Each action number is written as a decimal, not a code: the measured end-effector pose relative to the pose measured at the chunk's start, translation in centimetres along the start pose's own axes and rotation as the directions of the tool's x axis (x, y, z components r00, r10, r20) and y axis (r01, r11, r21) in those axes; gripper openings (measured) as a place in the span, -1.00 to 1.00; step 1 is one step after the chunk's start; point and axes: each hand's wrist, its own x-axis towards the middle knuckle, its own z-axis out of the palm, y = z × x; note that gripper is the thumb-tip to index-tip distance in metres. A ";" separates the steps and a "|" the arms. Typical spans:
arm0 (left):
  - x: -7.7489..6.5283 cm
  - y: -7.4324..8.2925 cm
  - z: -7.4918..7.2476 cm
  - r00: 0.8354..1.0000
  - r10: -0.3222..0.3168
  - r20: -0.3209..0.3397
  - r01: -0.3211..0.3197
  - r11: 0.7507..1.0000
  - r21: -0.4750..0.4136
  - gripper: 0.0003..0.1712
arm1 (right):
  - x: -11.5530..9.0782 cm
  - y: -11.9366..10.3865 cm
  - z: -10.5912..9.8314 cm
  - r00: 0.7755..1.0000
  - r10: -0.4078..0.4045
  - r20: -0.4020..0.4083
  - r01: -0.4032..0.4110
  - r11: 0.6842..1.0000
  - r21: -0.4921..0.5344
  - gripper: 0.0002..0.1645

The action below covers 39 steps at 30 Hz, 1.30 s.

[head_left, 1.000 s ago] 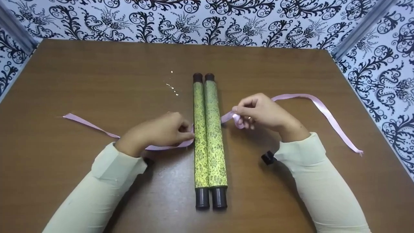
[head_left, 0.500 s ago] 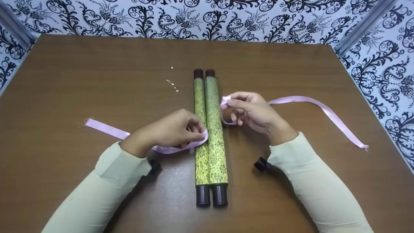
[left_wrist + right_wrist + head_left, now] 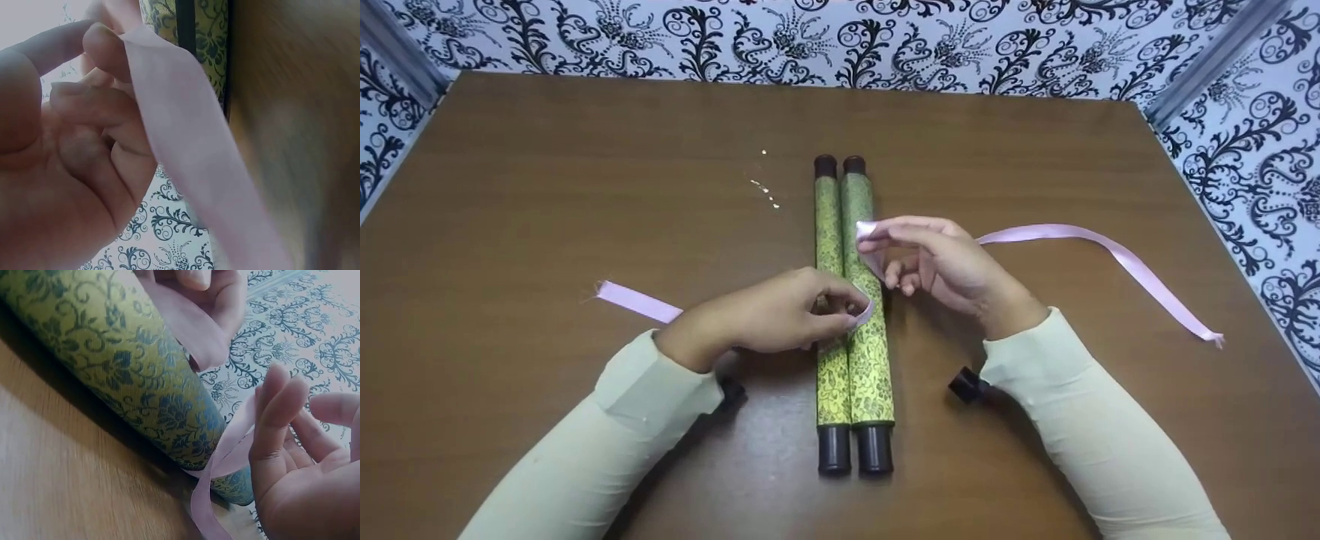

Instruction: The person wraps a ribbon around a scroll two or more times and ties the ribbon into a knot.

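Observation:
Two slim scrolls in yellow-green patterned cloth, a left scroll (image 3: pixel 828 217) and a right scroll (image 3: pixel 871 382), lie side by side with dark end knobs. A pink ribbon (image 3: pixel 637 301) loops round the right scroll in the right wrist view. Above the scrolls, my left hand (image 3: pixel 776 309) pinches the ribbon between thumb and fingers; its frayed tail extends left behind the wrist. On the other side my right hand (image 3: pixel 952 262) holds a raised stretch of ribbon (image 3: pixel 230 439) at its fingertips, thumb apart. A long ribbon tail trails right. The left hand partly covers both scrolls.
The brown wooden table (image 3: pixel 585 165) ends at a wall (image 3: pixel 780 45) with black scroll patterns on white. Small pale flecks (image 3: pixel 769 196) lie left of the scrolls' far half.
My left hand has moved right across the scrolls with the ribbon, drawing its left tail rightward. My right hand has lifted its part of the ribbon and shifted left over the right scroll.

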 end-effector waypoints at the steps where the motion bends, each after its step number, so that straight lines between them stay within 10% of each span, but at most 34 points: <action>1: 0.0 0.1 0.1 1.000 -0.002 0.001 0.002 1.000 0.010 -0.70 | 0.0 0.0 0.0 1.000 -0.001 0.012 0.002 1.000 -0.022 -0.67; 10: -0.2 1.6 1.0 0.999 0.035 0.033 -0.039 0.990 0.138 -0.63 | -0.3 -0.1 0.6 0.998 0.005 0.067 0.020 0.931 -0.363 -0.62; 19: -0.6 3.0 2.1 0.991 -0.070 0.113 0.054 0.989 0.137 -0.59 | -0.9 -1.0 0.1 0.998 -0.063 -0.006 0.050 0.833 -0.551 -0.72; 26: -1.3 4.2 3.1 0.999 -0.031 -0.039 0.046 0.866 0.498 -0.66 | -0.9 -1.1 -0.2 0.997 -0.056 -0.049 0.017 0.816 -0.577 -0.70; 32: -1.2 3.6 1.7 0.989 -0.022 -0.146 0.087 0.888 0.451 -0.74 | -0.6 -0.8 -0.5 0.995 -0.055 -0.081 -0.004 0.805 -0.593 -0.71; 39: -0.8 2.2 0.1 0.947 -0.065 -0.314 0.225 0.833 0.506 -0.65 | -0.4 -0.7 -0.5 0.995 -0.050 -0.091 -0.021 0.763 -0.646 -0.69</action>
